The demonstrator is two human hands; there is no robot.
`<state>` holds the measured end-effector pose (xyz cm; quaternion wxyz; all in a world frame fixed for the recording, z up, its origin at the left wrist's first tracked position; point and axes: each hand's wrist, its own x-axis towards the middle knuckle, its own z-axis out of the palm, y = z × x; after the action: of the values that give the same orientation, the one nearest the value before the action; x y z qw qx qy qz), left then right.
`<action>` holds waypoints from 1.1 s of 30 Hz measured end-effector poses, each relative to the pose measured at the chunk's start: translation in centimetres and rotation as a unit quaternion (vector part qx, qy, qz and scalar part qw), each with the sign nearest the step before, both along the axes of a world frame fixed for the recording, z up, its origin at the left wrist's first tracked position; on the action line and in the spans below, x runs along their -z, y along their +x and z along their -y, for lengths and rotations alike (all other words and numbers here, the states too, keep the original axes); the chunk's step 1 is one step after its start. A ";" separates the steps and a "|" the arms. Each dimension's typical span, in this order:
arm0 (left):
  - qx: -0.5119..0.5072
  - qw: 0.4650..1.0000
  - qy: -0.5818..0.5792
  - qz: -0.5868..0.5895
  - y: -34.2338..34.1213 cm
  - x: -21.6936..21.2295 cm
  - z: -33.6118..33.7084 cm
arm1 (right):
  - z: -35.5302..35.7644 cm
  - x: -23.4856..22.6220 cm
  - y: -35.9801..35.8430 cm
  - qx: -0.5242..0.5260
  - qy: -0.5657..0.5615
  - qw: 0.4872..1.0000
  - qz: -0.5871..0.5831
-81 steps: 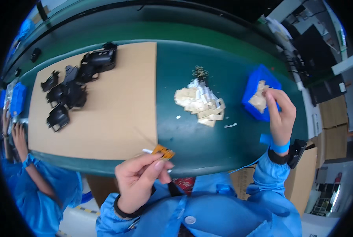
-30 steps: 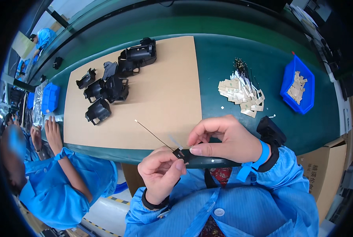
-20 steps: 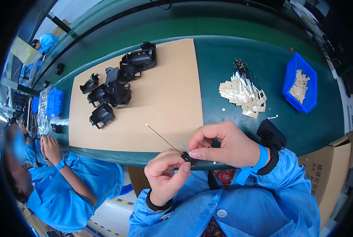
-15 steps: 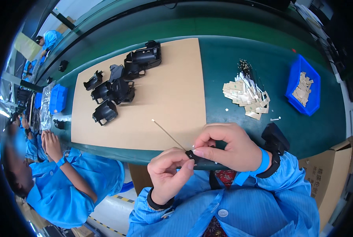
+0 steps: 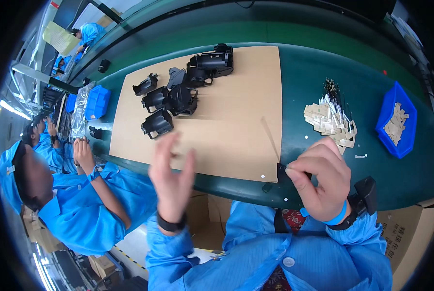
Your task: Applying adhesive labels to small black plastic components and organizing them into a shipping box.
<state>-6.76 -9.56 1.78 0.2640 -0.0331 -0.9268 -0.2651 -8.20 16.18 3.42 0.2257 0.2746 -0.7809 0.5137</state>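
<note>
Lower right of the frame, our right hand pinches a small black part with a thin wire; our left hand, released, open and blurred, must regrip it.

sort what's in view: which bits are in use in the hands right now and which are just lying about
In use: right hand pinching a small black part with a thin rod; left hand open, empty.

Lying about: black housings, tag pile, blue bin, cardboard sheet.
</note>
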 end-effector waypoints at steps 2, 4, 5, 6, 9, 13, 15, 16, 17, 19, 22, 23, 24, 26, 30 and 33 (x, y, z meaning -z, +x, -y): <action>-0.057 0.980 -0.191 0.029 -1.3 -1.1 2.9 | -0.1 0.2 -0.2 -0.006 -0.009 1.000 0.009; -0.064 0.953 -0.292 0.053 -2.4 -1.3 5.6 | -0.1 0.1 -0.1 -0.016 -0.019 1.000 0.015; -0.066 0.916 -0.387 0.078 -2.8 -1.3 6.5 | -0.1 0.0 0.0 -0.017 -0.019 0.999 0.026; -0.072 0.903 -0.413 0.098 -3.1 -0.9 6.9 | -0.1 -0.1 0.0 -0.016 -0.018 0.999 0.037; -0.038 0.900 -0.417 0.119 -3.8 0.4 9.2 | -0.2 0.0 0.1 -0.027 -0.017 0.999 0.044; 0.006 0.952 -0.295 0.078 -4.4 0.1 10.5 | -0.5 0.1 0.2 -0.036 -0.029 0.997 0.062; -0.091 0.971 -0.017 0.218 -3.5 -0.7 9.9 | -0.8 0.4 0.1 -0.049 -0.066 0.990 0.114; -0.030 0.972 0.138 0.190 -2.7 -1.6 9.3 | -1.1 0.5 0.1 -0.045 -0.064 0.990 0.117; 0.011 0.935 0.319 0.157 -1.6 -2.1 7.8 | -1.3 0.7 0.0 -0.068 -0.119 0.974 0.178; 0.069 0.801 0.568 0.177 0.9 -4.1 3.2 | -1.4 1.0 0.0 -0.085 -0.171 0.951 0.243; 0.189 0.615 0.705 0.298 3.9 -3.1 -1.4 | -0.7 1.5 0.3 -0.213 -0.418 0.782 0.410; 0.199 0.561 0.738 0.318 4.6 -2.5 -3.0 | -0.3 1.2 0.6 -0.217 -0.432 0.762 0.430; 0.200 0.560 0.727 0.343 4.8 -1.8 -4.1 | -0.2 1.2 1.0 -0.229 -0.446 0.743 0.443; 0.231 0.530 0.730 0.365 4.2 0.1 -6.2 | -0.4 1.3 0.9 -0.255 -0.472 0.712 0.452; 0.192 0.550 0.745 0.326 3.4 0.8 -9.4 | -1.5 1.4 1.2 -0.241 -0.488 0.719 0.433; 0.173 0.536 0.778 0.279 3.5 0.0 -11.0 | -2.5 1.9 1.0 -0.229 -0.501 0.713 0.433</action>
<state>-3.29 1.41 1.77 -0.1369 0.1012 -0.3589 -0.9177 -7.18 18.67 1.54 -0.1573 0.0392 -0.3345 0.9284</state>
